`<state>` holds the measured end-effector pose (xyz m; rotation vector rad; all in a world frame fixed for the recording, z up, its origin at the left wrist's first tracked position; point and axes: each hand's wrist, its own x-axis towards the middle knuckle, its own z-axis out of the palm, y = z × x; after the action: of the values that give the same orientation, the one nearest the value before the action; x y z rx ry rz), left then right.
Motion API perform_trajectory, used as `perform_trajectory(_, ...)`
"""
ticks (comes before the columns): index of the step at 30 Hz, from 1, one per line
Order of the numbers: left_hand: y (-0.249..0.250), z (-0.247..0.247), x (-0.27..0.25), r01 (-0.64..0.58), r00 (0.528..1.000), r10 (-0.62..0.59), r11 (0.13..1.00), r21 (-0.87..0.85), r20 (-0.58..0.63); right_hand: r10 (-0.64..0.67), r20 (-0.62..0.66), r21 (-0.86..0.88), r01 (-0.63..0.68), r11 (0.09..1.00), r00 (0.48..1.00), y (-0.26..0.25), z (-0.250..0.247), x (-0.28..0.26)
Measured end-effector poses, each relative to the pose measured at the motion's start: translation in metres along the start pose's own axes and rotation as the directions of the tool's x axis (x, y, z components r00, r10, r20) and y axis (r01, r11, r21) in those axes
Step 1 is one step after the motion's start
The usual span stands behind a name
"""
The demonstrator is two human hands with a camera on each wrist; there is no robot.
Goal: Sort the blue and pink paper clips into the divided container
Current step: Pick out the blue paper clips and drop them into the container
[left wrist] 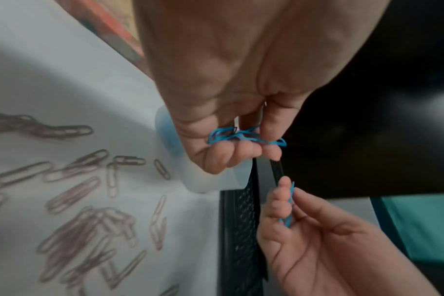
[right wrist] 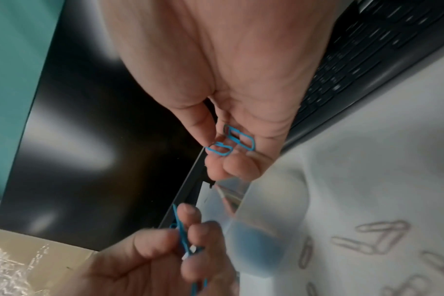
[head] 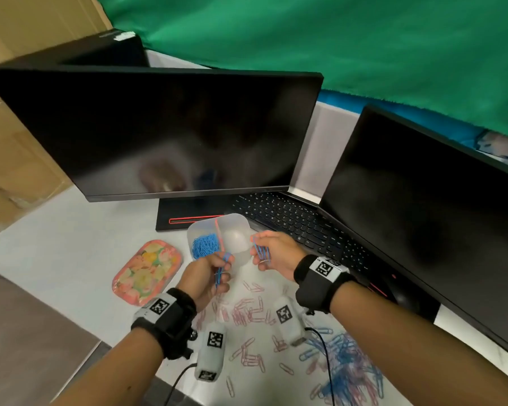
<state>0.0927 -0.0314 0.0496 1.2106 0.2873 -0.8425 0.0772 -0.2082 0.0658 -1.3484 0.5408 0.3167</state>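
A translucent divided container [head: 238, 222] with a red divider stands before the monitor; its left compartment holds a heap of blue clips [head: 205, 244], and its right compartment looks bare. My left hand [head: 214, 272] hovers just in front of it, pinching a few blue paper clips [left wrist: 243, 136]. My right hand [head: 264, 252] is level with the container's right side and pinches more blue paper clips [right wrist: 231, 143] between thumb and fingers. Loose pink clips [head: 247, 312] lie on the table below both hands. A mixed blue and pink pile [head: 346, 367] sits at the lower right.
A floral pink tray [head: 147, 272] lies left of the container. Two dark monitors [head: 165, 133] and a black keyboard [head: 294, 221] stand behind and to the right. Two white tagged devices [head: 211, 353] with cables rest near the table's front edge.
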Motion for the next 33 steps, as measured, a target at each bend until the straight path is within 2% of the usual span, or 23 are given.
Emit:
perform_trajectory(3,0.024,-0.004,0.000,-0.055,0.996,0.044,0.989,-0.135,-0.081,0.011,0.019,-0.007,-0.011,1.000,1.000,-0.013,0.026,0.010)
perform_trajectory(7,0.047,-0.008,0.008,-0.119,0.978,0.090,0.982,-0.150,-0.187,0.031,0.029,-0.052,-0.030,0.998,0.999,-0.025,0.055,0.022)
perform_trajectory(10,0.058,-0.010,0.019,-0.135,0.970,0.102,0.981,-0.140,-0.222,0.126,0.096,-0.045,-0.122,0.992,0.987,-0.036,0.074,0.028)
perform_trajectory(12,0.061,-0.013,0.025,-0.129,0.960,0.110,0.990,-0.059,-0.258,0.113,0.118,-0.131,-0.097,0.987,0.987,-0.041,0.084,0.029)
perform_trajectory(14,0.064,-0.017,0.030,-0.129,0.953,0.126,0.992,0.007,-0.277,0.089,0.074,-0.214,-0.071,0.974,0.993,-0.040,0.094,0.036)
perform_trajectory(16,0.065,-0.021,0.034,-0.127,0.946,0.136,0.991,0.049,-0.294,-0.022,0.035,-0.381,0.034,0.924,0.999,-0.039,0.101,0.042)
perform_trajectory(19,0.068,-0.021,0.035,-0.128,0.948,0.147,0.988,0.086,-0.283,-0.074,0.055,-0.512,0.092,0.854,0.996,-0.038,0.106,0.049)
perform_trajectory(26,0.068,-0.016,0.041,-0.140,0.945,0.192,0.969,0.203,-0.264,-0.144,-0.003,-0.537,0.120,0.835,0.990,-0.034,0.087,0.049)
perform_trajectory(29,0.061,-0.011,0.042,-0.148,0.953,0.204,0.958,0.244,-0.223,-0.180,-0.009,-0.547,0.146,0.825,0.984,-0.025,0.062,0.037)
perform_trajectory(33,0.046,0.014,0.039,-0.146,0.975,0.190,0.937,0.317,-0.112,-0.153,-0.099,-0.520,0.079,0.850,0.983,0.004,0.006,0.005)
